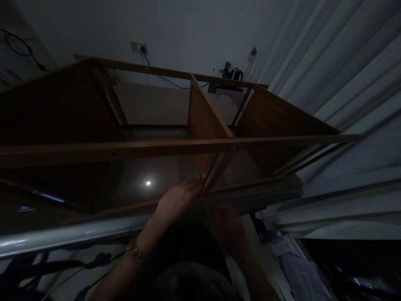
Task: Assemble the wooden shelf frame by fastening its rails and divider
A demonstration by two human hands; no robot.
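A long brown wooden cabinet frame (169, 146) with open bays lies across a table (125, 184). An upright divider panel (205, 113) splits it, and a narrow post (219, 169) stands at the divider's near edge. My left hand (180, 198), with a beaded bracelet on the wrist, has its fingers bent together around the foot of that post at the lower rail. Just below and to the right of the post is my right hand (225, 221), dark and smeared. Its fingers cannot be made out, nor anything held in them.
A wall socket (138, 47) with a plugged-in black cable is behind the frame. White curtains (354, 96) hang at the right. Dark kettle-like items (232, 74) stand at the back. A metal rail (78, 228) runs along the near left, and papers (297, 263) lie at lower right.
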